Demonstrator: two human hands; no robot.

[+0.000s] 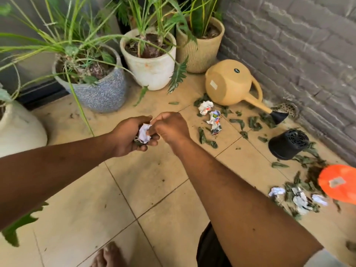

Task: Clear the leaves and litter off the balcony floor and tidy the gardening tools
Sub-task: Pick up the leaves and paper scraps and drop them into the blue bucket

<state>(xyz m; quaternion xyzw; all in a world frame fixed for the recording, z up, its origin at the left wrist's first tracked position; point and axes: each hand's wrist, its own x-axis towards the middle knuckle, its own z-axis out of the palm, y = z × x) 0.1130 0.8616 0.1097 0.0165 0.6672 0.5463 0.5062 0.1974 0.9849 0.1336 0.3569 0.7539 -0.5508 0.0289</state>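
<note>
My left hand (131, 137) cups a crumpled white paper ball (144, 134) with some dark leaf bits, held above the tiled floor (154, 182). My right hand (170, 127) meets it from the right, its curled fingertips pinching that same paper. Two more crumpled papers (211, 115) lie on the floor to the right among scattered green leaves (250, 123). Further paper scraps (298, 198) and leaves sit at the right near an orange pot. A tan watering can (231, 83) lies tipped over by the brick wall. A black plastic pot (288, 144) lies on its side.
Potted plants stand along the back: a blue-grey pot (102, 91), a white pot (152, 68) and a ribbed beige pot (200, 54). A large white pot (19, 128) is at the left. The orange pot (339, 183) lies at the right edge. My bare foot (107, 255) is at the bottom.
</note>
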